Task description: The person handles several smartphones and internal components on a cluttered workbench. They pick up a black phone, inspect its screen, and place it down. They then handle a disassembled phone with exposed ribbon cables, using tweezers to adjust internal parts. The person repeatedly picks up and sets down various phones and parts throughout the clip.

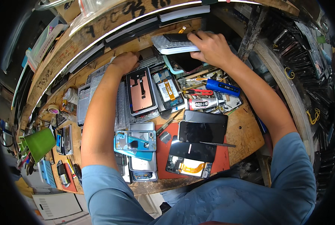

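Note:
My right hand (209, 47) is closed on a white tray (178, 49) with bubble wrap on it, tilted above the back of the bench. A black phone screen (176, 37) lies on top, under my fingers. Below this is a light-teal tray (171, 65) with a dark phone in it. At the back left, my left hand (125, 62) is curled beside a dark flat part (146, 54); its fingertips are hidden. Between my arms lie a copper-coloured phone screen panel (141, 90) and an opened phone (168, 89) with its battery showing.
An orange-red mat (221, 157) carries phones (201, 131), tweezers (220, 144) and an opened phone body (188, 167). Nearby are a glue tube (203, 103), a blue tool (223, 87) and red-handled pliers (199, 92). Teal phone frames (135, 142) are stacked left. A wooden shelf (100, 28) overhangs the back.

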{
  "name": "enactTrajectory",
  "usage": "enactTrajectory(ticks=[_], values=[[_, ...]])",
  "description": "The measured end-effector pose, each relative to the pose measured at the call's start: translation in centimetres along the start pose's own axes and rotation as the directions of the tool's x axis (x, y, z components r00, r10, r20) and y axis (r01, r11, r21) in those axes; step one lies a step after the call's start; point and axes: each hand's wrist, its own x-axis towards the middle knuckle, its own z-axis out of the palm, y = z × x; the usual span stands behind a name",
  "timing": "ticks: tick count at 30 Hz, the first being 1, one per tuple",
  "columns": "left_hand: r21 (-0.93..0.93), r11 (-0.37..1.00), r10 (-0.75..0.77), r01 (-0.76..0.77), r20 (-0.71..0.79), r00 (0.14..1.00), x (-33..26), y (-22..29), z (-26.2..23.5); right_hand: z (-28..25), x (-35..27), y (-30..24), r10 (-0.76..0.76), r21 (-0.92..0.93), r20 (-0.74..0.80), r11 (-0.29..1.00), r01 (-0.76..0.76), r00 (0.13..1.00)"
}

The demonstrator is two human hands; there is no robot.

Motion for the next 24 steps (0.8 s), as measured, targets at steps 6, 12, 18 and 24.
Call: enactTrajectory(ticks=[6, 12, 18, 24], values=[[0.001, 0.997, -0.077, 0.077, -0.018, 0.997, 0.5, 0.7, -0.4, 0.3, 0.6, 0.1, 0.023, 0.000, 0.028, 1.000, -0.023, 0.999], [0.131, 0.970, -0.193, 0.207, -0.109, 0.975, 0.6, 0.3, 0.5, -0.1, 0.9, 0.1, 0.052, -0.013, 0.048, 0.999, -0.051, 0.998], [0.217, 0.964, -0.076, 0.157, -0.341, 0.937, -3.5, 4.2, -2.0, 0.2, 1.4, 0.6, 0.073, -0.029, 0.102, 0.997, -0.070, 0.992], [0.162, 0.981, 0.180, -0.106, -0.569, 0.802, -17.9, 13.8, -5.5, 1.7, 3.3, -1.0, -0.029, 0.033, 0.136, 0.999, 0.025, 0.990]])
